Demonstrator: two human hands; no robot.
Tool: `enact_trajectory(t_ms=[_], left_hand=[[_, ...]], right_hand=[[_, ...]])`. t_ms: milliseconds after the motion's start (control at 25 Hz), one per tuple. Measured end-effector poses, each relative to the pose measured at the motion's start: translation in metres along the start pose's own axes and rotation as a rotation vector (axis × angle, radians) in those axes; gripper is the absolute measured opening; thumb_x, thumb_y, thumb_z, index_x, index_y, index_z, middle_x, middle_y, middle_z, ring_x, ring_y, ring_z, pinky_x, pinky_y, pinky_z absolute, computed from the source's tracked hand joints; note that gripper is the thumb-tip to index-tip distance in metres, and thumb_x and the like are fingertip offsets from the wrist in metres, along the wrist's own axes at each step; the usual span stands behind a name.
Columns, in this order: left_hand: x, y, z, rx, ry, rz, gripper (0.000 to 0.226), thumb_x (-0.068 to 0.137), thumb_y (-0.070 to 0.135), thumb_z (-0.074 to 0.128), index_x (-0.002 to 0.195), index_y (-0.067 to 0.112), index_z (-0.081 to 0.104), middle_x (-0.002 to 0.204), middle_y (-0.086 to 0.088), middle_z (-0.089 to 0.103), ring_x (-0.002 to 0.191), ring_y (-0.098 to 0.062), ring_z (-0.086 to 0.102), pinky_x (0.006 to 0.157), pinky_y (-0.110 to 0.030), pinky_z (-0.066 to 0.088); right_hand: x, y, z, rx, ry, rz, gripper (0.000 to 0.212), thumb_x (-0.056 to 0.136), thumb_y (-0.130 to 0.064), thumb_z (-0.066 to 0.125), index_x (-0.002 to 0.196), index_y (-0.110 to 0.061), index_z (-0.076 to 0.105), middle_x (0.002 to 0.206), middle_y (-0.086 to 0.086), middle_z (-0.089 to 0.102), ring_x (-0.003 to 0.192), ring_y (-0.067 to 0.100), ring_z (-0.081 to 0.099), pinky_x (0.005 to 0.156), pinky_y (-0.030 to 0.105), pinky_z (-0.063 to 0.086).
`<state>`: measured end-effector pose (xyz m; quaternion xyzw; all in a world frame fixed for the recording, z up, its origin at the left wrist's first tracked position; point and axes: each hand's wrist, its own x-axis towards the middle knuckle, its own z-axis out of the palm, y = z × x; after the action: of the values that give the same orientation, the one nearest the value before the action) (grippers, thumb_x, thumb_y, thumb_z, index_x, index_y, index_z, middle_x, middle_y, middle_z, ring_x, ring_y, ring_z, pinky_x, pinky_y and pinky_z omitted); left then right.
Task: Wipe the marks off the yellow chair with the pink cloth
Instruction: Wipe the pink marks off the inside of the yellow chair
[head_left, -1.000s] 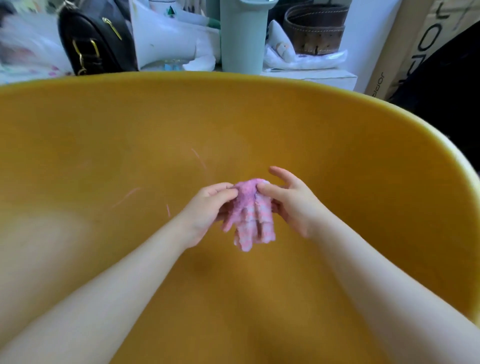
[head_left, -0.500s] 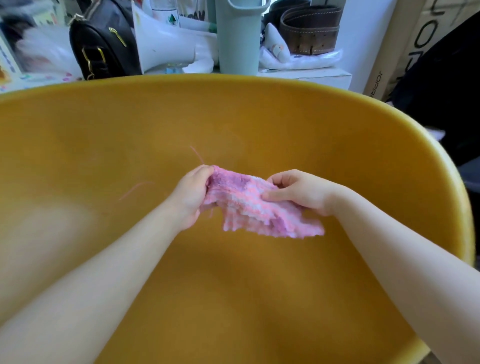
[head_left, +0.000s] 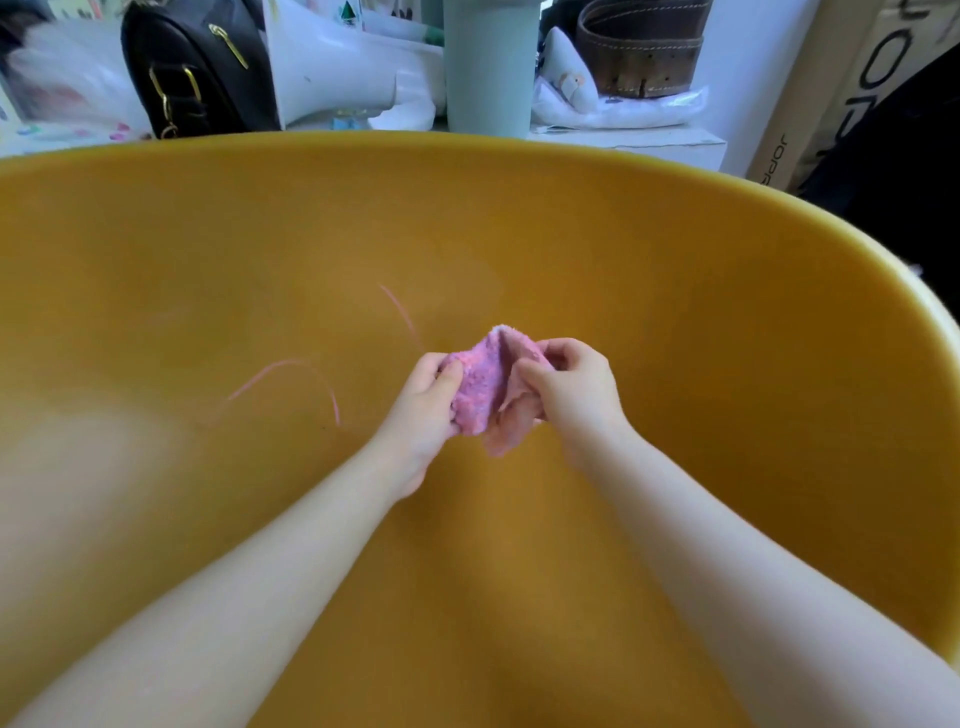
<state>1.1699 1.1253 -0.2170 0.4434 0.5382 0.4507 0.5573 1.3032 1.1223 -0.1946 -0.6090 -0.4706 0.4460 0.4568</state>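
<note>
Yellow chair (head_left: 649, 291) fills almost the whole view, its wide curved shell seen from above like a shallow bowl, with the rim arcing across the top and down the right side. Behind the rim, well apart from the work, sits a clutter of things: a black handbag (head_left: 197, 67) with gold fittings, a white moulded shape (head_left: 337, 67), a pale green cylinder (head_left: 491, 62), a brown leather belt (head_left: 644, 47) coiled on white wrapping, and a cardboard box (head_left: 831, 88) at the far right. None of these stands between the hands and the seat. Two bare forearms reach in from the bottom edge and meet near the middle of the shell. Left hand (head_left: 426, 405) and right hand (head_left: 571, 389) both grip the pink cloth (head_left: 480, 389), fingers curled into it, bunching it into a small wad held between them, apparently just above the seat surface rather than pressed to it. Pink marks (head_left: 291, 379) lie on the chair to the left of the cloth: one long curved arc low and well to the left, and a shorter slanted stroke (head_left: 400, 312) up and just left of the left hand. The left hand is the nearer one to both, so the wipe likely calls for carrying the wad leftward and down onto the surface, then along each line.
</note>
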Motion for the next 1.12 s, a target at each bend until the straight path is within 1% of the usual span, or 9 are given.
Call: enact_trajectory(t_ms=[80, 240, 360, 520, 680, 800, 880, 1000, 1120], left_hand=[[-0.003, -0.001, 0.001, -0.062, -0.038, 0.039, 0.018, 0.101, 0.020, 0.035, 0.091, 0.024, 0.051, 0.102, -0.007, 0.060, 0.089, -0.021, 0.059, 0.074, -0.028, 0.049], [-0.001, -0.007, -0.002, -0.015, -0.040, 0.132, 0.018, 0.100, 0.016, 0.038, 0.088, 0.020, 0.051, 0.095, -0.010, 0.057, 0.088, -0.021, 0.053, 0.078, -0.030, 0.046], [0.010, -0.007, -0.009, -0.080, 0.061, 0.067, 0.022, 0.100, 0.016, 0.036, 0.087, 0.021, 0.053, 0.094, -0.008, 0.060, 0.091, -0.023, 0.056, 0.079, -0.035, 0.047], [0.018, 0.002, -0.033, -0.420, 0.057, -0.097, 0.025, 0.100, 0.013, 0.036, 0.087, 0.015, 0.057, 0.080, -0.007, 0.066, 0.070, -0.024, 0.062, 0.063, -0.033, 0.050], [0.025, -0.002, -0.037, 0.129, 0.275, -0.024, 0.019, 0.097, 0.018, 0.045, 0.116, 0.013, 0.049, 0.093, 0.002, 0.055, 0.085, -0.014, 0.051, 0.067, -0.018, 0.040], [0.014, -0.009, -0.026, -0.118, -0.002, -0.108, 0.026, 0.100, 0.032, 0.036, 0.103, 0.014, 0.054, 0.097, -0.003, 0.061, 0.084, -0.013, 0.059, 0.076, -0.023, 0.045], [0.008, -0.009, -0.021, -0.313, -0.184, -0.165, 0.040, 0.098, 0.045, 0.027, 0.110, 0.018, 0.054, 0.104, -0.003, 0.064, 0.093, -0.014, 0.063, 0.084, -0.030, 0.049], [0.006, -0.005, -0.018, -0.354, -0.229, -0.072, 0.039, 0.095, 0.046, 0.030, 0.112, 0.020, 0.054, 0.103, -0.004, 0.068, 0.085, -0.017, 0.068, 0.076, -0.032, 0.056], [0.006, -0.010, -0.019, -0.317, -0.162, 0.029, 0.021, 0.098, 0.023, 0.039, 0.109, 0.015, 0.056, 0.108, -0.008, 0.065, 0.090, -0.020, 0.066, 0.083, -0.034, 0.054]], right_hand=[[-0.008, 0.003, 0.011, -0.027, -0.034, -0.067, 0.012, 0.087, -0.008, 0.048, 0.087, -0.012, 0.059, 0.050, 0.016, 0.063, 0.037, 0.030, 0.061, 0.044, 0.030, 0.050], [0.002, 0.010, 0.019, 0.102, 0.110, 0.035, 0.011, 0.088, -0.025, 0.056, 0.083, -0.015, 0.056, 0.057, 0.009, 0.059, 0.042, 0.025, 0.051, 0.039, 0.025, 0.038], [0.010, 0.007, 0.020, -0.001, 0.168, -0.042, 0.009, 0.088, -0.014, 0.054, 0.079, -0.018, 0.054, 0.067, -0.001, 0.060, 0.060, 0.020, 0.059, 0.052, 0.025, 0.046], [0.023, -0.005, 0.001, 0.367, -0.140, 0.145, 0.027, 0.092, -0.003, 0.038, 0.072, -0.012, 0.053, 0.062, 0.008, 0.050, 0.039, 0.019, 0.050, 0.040, 0.019, 0.038], [0.025, -0.012, 0.004, 0.445, -0.348, 0.195, 0.024, 0.097, -0.006, 0.036, 0.081, -0.009, 0.053, 0.065, 0.011, 0.052, 0.033, 0.016, 0.050, 0.033, 0.017, 0.039], [0.026, -0.010, 0.013, 0.432, -0.386, 0.168, 0.024, 0.098, -0.006, 0.035, 0.081, -0.011, 0.051, 0.070, 0.009, 0.052, 0.044, 0.014, 0.053, 0.041, 0.021, 0.043], [0.025, -0.008, 0.012, 0.403, -0.440, 0.145, 0.022, 0.098, -0.007, 0.035, 0.082, -0.011, 0.049, 0.073, 0.011, 0.051, 0.044, 0.015, 0.053, 0.038, 0.023, 0.044], [0.020, -0.005, 0.011, 0.216, -0.455, -0.006, 0.019, 0.098, -0.008, 0.040, 0.084, -0.012, 0.052, 0.071, 0.016, 0.053, 0.041, 0.023, 0.056, 0.031, 0.018, 0.040], [0.014, -0.006, 0.006, 0.000, -0.432, -0.150, 0.019, 0.096, -0.008, 0.046, 0.082, -0.016, 0.056, 0.082, 0.026, 0.064, 0.053, 0.037, 0.060, 0.034, 0.019, 0.035]])
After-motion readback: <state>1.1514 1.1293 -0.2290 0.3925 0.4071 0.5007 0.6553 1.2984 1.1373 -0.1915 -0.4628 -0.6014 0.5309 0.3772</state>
